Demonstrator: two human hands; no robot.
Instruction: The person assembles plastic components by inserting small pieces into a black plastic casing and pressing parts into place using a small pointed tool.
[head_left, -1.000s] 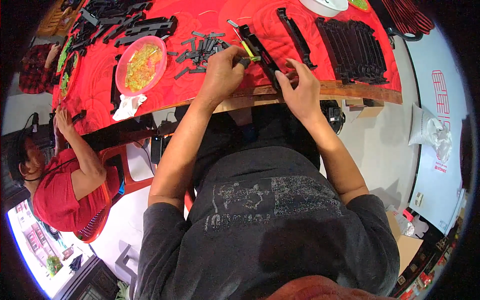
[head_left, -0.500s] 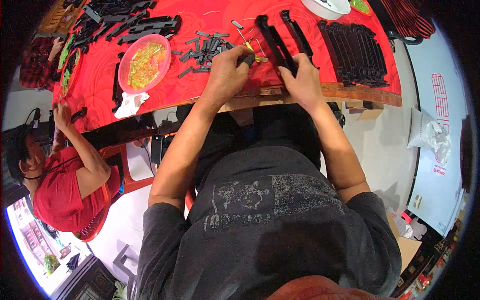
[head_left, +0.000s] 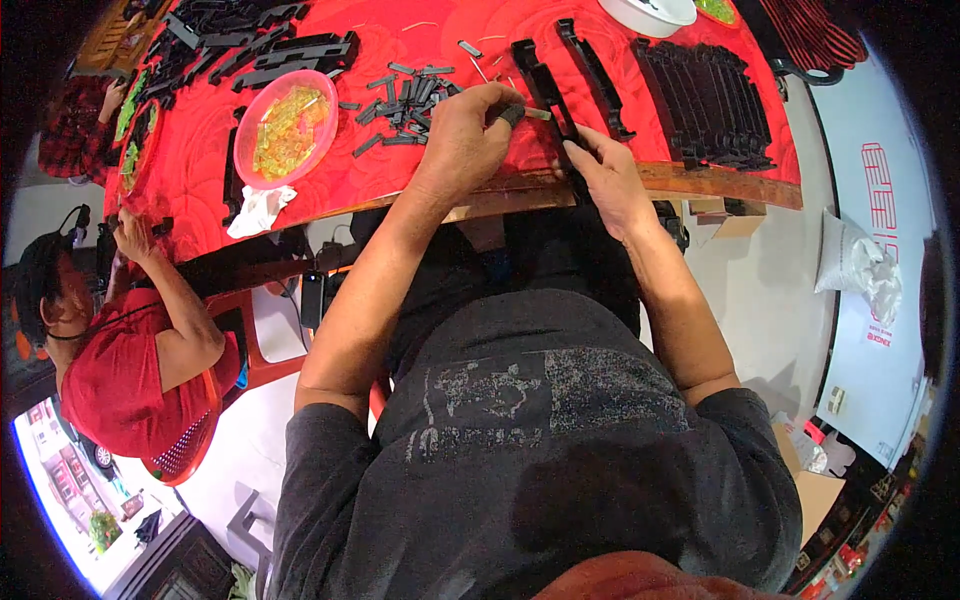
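My left hand (head_left: 466,135) pinches a small pale piece (head_left: 536,114) against a long black plastic bar (head_left: 541,80) that lies on the red table (head_left: 400,180). My right hand (head_left: 605,178) grips the near end of the same bar at the table's front edge. A second long black bar (head_left: 594,62) lies just right of it. A loose pile of small dark clips (head_left: 408,92) sits just left of my left hand.
A pink bowl of yellow-green pieces (head_left: 287,128) stands left of the clips, a white cloth (head_left: 258,210) near it. A stack of black bars (head_left: 708,95) lies at the right. A person in a red shirt (head_left: 130,370) works at the table's left end.
My left hand has shifted right along the bar, and the bar has turned more upright in view. My right hand has slid down to its near end.
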